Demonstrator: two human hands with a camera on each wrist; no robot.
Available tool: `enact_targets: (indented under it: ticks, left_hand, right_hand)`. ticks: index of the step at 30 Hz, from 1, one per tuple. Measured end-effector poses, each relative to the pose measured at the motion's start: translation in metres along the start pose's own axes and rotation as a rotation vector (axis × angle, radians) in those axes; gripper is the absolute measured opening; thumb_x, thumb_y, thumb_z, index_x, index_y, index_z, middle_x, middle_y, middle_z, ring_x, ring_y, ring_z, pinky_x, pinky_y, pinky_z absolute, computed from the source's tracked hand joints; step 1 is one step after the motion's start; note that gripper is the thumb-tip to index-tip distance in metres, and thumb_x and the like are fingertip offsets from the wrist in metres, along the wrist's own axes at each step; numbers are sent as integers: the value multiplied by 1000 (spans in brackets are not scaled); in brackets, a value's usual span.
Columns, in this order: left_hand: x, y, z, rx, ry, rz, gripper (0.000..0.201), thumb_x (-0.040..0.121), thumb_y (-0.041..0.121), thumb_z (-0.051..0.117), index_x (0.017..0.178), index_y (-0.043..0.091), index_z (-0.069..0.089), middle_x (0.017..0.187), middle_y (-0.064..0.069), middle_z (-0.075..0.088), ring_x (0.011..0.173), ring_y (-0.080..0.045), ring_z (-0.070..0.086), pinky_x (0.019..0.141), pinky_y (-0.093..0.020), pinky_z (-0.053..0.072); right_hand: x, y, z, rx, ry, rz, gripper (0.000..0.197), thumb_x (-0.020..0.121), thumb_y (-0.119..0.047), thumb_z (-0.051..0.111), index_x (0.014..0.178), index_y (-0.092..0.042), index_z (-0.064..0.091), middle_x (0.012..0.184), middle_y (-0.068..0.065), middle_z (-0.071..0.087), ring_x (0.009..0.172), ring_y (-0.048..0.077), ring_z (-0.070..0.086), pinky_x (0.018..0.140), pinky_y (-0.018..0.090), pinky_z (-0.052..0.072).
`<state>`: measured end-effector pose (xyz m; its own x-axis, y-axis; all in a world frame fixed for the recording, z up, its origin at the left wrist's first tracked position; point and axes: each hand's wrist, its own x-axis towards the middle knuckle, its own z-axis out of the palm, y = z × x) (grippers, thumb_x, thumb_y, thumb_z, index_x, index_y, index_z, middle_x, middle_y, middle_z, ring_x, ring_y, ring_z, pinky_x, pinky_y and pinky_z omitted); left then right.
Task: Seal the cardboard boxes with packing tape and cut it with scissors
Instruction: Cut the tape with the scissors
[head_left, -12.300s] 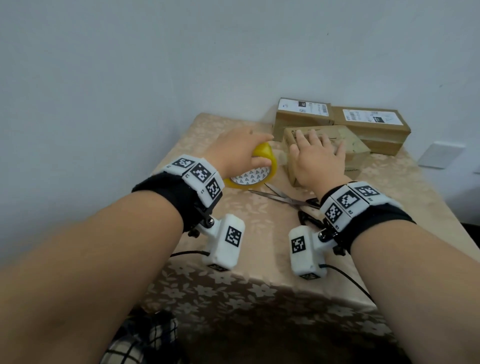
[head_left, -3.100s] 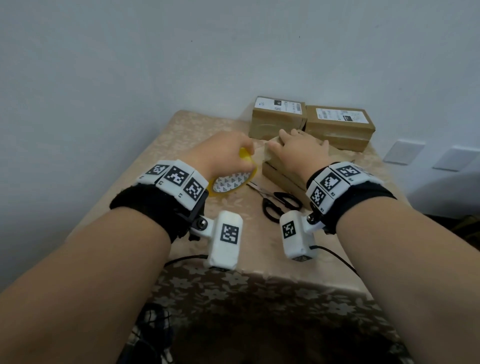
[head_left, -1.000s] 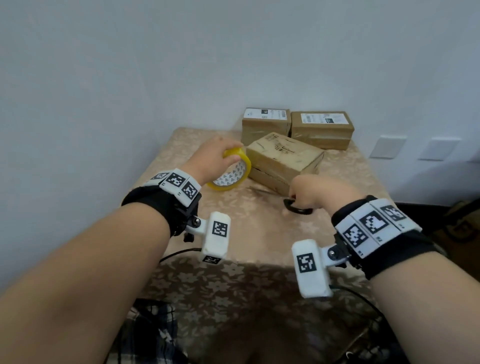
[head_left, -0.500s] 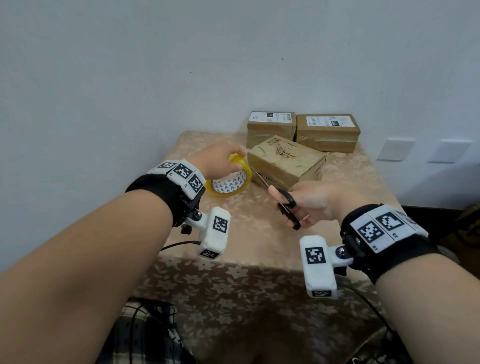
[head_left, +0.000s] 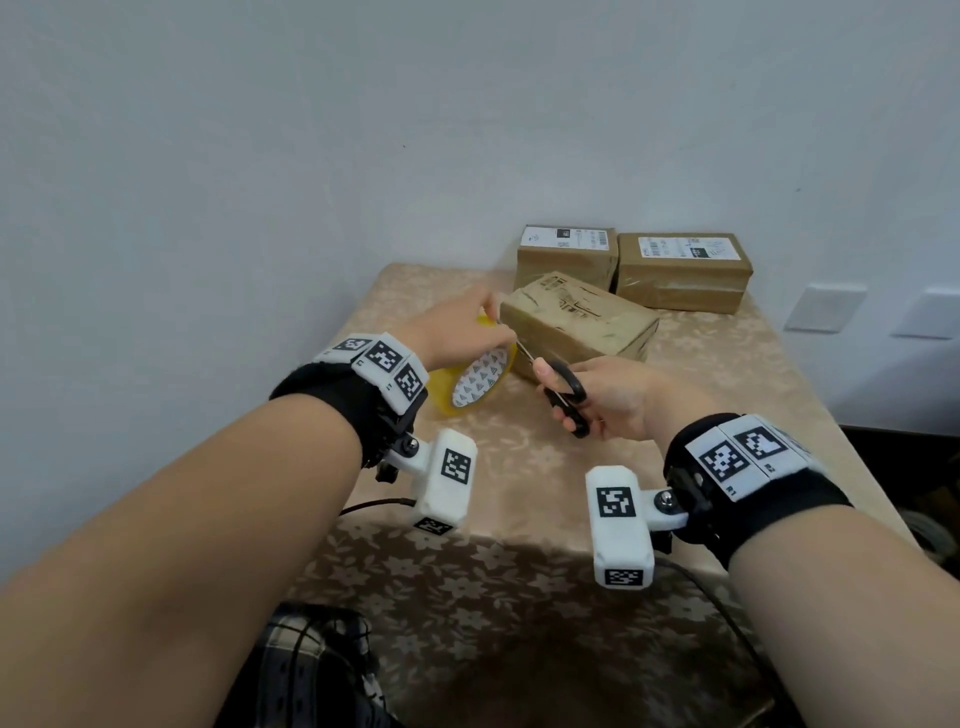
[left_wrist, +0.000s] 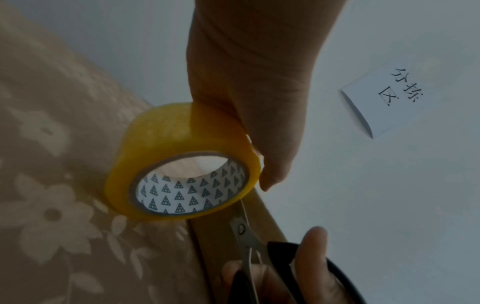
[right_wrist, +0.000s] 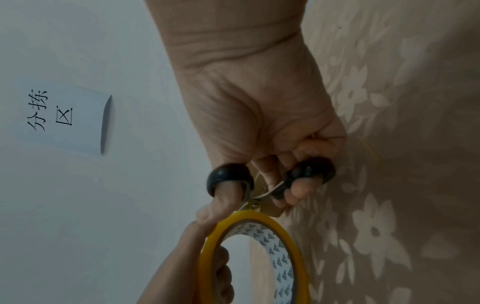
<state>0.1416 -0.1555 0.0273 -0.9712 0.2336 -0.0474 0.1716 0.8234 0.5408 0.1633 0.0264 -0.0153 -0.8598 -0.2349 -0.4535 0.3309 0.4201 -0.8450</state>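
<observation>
My left hand (head_left: 457, 332) grips a yellow tape roll (head_left: 475, 382) (left_wrist: 179, 164) (right_wrist: 249, 257) standing on edge just left of a brown cardboard box (head_left: 576, 322). My right hand (head_left: 608, 400) holds black-handled scissors (head_left: 563, 395) (left_wrist: 249, 242) (right_wrist: 259, 185), thumb and fingers through the loops. The blades point up and left into the narrow gap between roll and box, near my left fingertips. The blade tips are hidden behind the roll in both wrist views.
Two more cardboard boxes (head_left: 569, 254) (head_left: 683, 270) with white labels stand at the back against the wall. A beige floral tablecloth (head_left: 519, 478) covers the table. White wall plates (head_left: 823, 306) sit to the right. A paper sign (left_wrist: 389, 102) hangs on the wall.
My right hand left the box, picked the scissors up from the table and brought the blades to the tape between roll and box. My left hand stays on the roll.
</observation>
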Motion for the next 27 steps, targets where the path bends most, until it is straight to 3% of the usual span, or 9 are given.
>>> enact_targets:
  ticks: [4, 8, 13, 16, 18, 20, 23, 26, 27]
  left_hand:
    - [1, 1, 3, 34, -3, -81, 26, 92, 37, 51, 97, 13, 41, 80, 0, 50, 77, -17, 47, 57, -25, 32]
    - [-1, 9, -5, 189, -148, -117, 27, 96, 32, 45, 83, 9, 51, 82, -6, 51, 67, -14, 44, 57, -24, 32]
    - [-3, 16, -7, 221, -205, -185, 33, 98, 33, 41, 117, 10, 56, 132, -15, 52, 112, -26, 49, 94, -29, 33]
    - [-6, 13, -8, 23, -154, -229, 42, 102, 29, 33, 130, 4, 51, 137, -16, 50, 124, -29, 46, 102, -30, 31]
    - [-3, 3, -7, -101, -135, -231, 37, 101, 21, 36, 119, -1, 58, 121, -19, 62, 101, -29, 60, 87, -29, 43]
    - [-2, -3, -6, -290, -128, -286, 29, 95, 17, 46, 102, -4, 64, 90, -16, 69, 66, -21, 62, 61, -24, 51]
    - [-2, -3, -6, -439, -195, -429, 27, 94, 18, 45, 83, 0, 61, 74, -10, 62, 52, -15, 56, 46, -18, 47]
    - [-2, -1, -8, -477, -262, -488, 32, 91, 23, 40, 96, -1, 60, 79, -13, 60, 45, -14, 50, 47, -19, 45]
    - [-1, -3, -8, -474, -257, -489, 35, 91, 24, 40, 103, -2, 60, 81, -15, 60, 43, -14, 49, 44, -18, 44]
  right_hand:
    - [5, 6, 2, -8, 0, 27, 57, 68, -68, 62, 85, -14, 55, 64, 0, 54, 55, 13, 45, 48, 21, 24]
    - [7, 10, 2, -8, -7, 40, 54, 78, -54, 66, 109, -10, 59, 64, 0, 53, 53, 11, 45, 53, 23, 23]
    - [7, 7, 7, -41, -8, 38, 47, 80, -52, 65, 102, -10, 58, 64, 0, 52, 53, 10, 45, 51, 22, 23]
    - [7, 5, 2, -106, 26, -15, 61, 79, -54, 66, 111, -2, 64, 65, 2, 55, 54, 13, 46, 45, 20, 23]
    - [6, 3, -3, -165, 56, -49, 60, 76, -55, 68, 106, -3, 67, 68, 5, 58, 56, 15, 47, 41, 19, 28]
    - [5, 2, -8, -213, 68, -76, 54, 75, -56, 70, 97, -7, 69, 70, 7, 59, 58, 17, 48, 42, 21, 30]
    - [4, 1, -11, -216, 76, -99, 45, 71, -54, 74, 85, -12, 68, 68, 8, 58, 56, 16, 48, 46, 21, 33]
    - [4, 3, -11, -178, 80, -117, 54, 52, -61, 77, 82, -17, 70, 69, 10, 58, 58, 17, 48, 56, 27, 34]
    - [4, 5, -11, -153, 78, -124, 49, 56, -58, 78, 82, -16, 70, 67, 9, 57, 55, 16, 48, 57, 27, 34]
